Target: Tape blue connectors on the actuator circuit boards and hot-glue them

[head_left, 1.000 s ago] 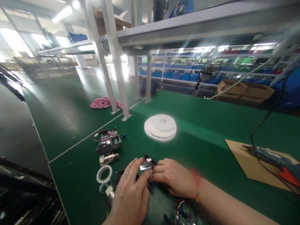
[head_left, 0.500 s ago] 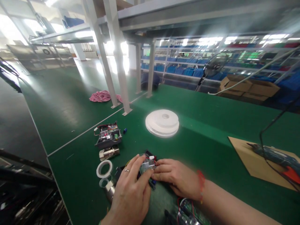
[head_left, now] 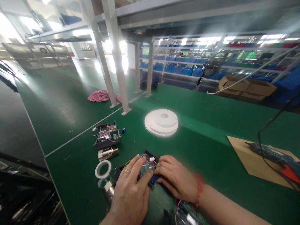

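Note:
A dark plastic housing with clear parts, wires and a white connector, an electronic device housing (head_left: 148, 165), lies under both hands at the lower middle. My left hand (head_left: 132, 187), with a ring on one finger, is closed on its left side, thumb and fingers on the clear part. My right hand (head_left: 177, 178) has its fingers curled against the right edge, by a small blue component (head_left: 154, 178). Its fingertips are partly hidden. Left of the hands are a metal fitting (head_left: 109, 190) and a white ring (head_left: 103, 169).
Farther left sit another opened housing (head_left: 106, 136), a metal connector (head_left: 107, 153) and a small blue part (head_left: 124, 130). White discs (head_left: 161, 122) are stacked ahead. A power tool (head_left: 272, 154) rests on cardboard at right. Wired electronics (head_left: 187, 215) lie below my right wrist.
My right hand has curled its fingers more and shifted slightly at the housing's right edge, showing more of the blue component. My left hand stays almost where it was.

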`<move>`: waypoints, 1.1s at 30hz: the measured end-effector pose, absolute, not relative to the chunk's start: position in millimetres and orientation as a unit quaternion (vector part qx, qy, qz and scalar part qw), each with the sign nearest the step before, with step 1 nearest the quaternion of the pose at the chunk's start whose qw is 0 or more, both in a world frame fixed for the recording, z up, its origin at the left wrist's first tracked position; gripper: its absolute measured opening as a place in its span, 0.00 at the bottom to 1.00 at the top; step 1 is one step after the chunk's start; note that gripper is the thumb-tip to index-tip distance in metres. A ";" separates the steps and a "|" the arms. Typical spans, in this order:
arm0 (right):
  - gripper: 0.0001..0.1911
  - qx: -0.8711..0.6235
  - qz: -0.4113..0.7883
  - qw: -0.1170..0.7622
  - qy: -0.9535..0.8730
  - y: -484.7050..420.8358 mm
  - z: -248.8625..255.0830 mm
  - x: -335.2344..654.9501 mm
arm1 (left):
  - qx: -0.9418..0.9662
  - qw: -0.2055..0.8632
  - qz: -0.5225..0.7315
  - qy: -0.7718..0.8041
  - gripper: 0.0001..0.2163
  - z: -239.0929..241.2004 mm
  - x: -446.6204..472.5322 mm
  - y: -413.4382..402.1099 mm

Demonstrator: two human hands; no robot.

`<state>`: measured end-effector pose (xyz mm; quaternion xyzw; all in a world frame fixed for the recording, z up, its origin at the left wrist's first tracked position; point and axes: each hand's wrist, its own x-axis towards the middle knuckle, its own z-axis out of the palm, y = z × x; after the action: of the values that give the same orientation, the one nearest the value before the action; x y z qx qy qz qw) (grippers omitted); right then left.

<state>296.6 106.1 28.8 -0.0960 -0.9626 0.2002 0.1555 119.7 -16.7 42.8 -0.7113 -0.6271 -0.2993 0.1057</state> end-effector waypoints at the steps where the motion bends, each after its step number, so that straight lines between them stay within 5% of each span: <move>1: 0.10 -0.101 0.199 0.157 -0.962 105.9 29.0 296.9 | -0.711 0.110 -0.299 -0.627 0.20 42.6 119.8 -16.3; 13: 0.07 -0.087 0.175 0.148 -0.969 109.3 27.4 294.2 | -0.735 0.138 -0.270 -0.606 0.18 42.3 115.8 -14.8; 20: 0.08 -0.170 0.184 0.067 -0.966 103.0 59.0 295.0 | -0.770 0.215 -0.242 -0.550 0.22 52.0 71.6 -34.6; 33: 0.11 -0.328 0.159 -0.027 -0.931 49.2 79.8 301.1 | -0.731 0.167 -0.272 -0.603 0.38 -32.5 113.3 -59.2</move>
<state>301.1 49.2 79.8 -0.3285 -0.9307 0.1587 -0.0269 113.3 -59.2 -32.5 -0.7312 -0.6027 -0.2723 0.1672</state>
